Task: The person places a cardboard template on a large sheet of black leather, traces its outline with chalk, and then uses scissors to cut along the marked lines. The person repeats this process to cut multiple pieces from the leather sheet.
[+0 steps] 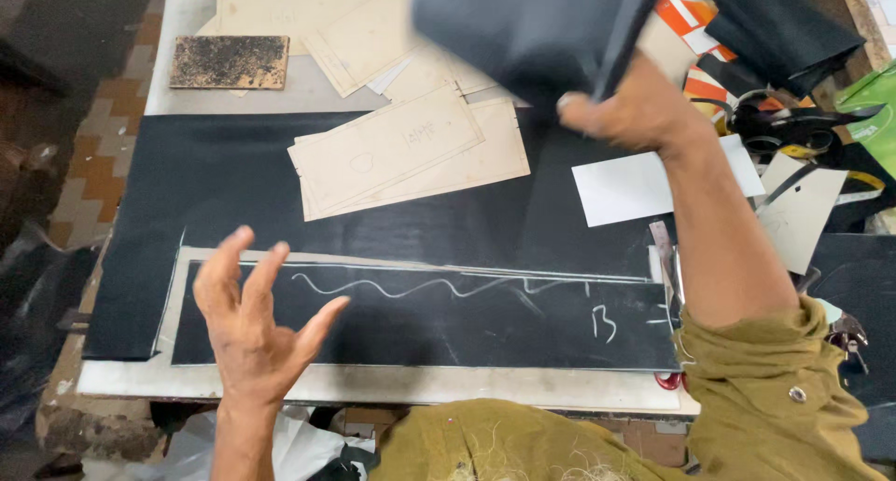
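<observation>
held cloth (532, 28): dark navy, near black, plain
table cloth (233, 178): black, plain
cut strip (439, 318): black with white chalk squiggle and marks
card templates (401, 150): pale cream, faint pencil lines
paper sheet (621, 190): white
block (230, 62): brown, mottled black
sleeve (775, 397): olive green
floor tiles (89, 178): orange and cream

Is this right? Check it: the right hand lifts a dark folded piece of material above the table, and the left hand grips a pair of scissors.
Not quite. In the head view the left hand holds nothing; its fingers are spread above the chalk-marked black sheet. The right hand does lift the dark folded piece.
</observation>
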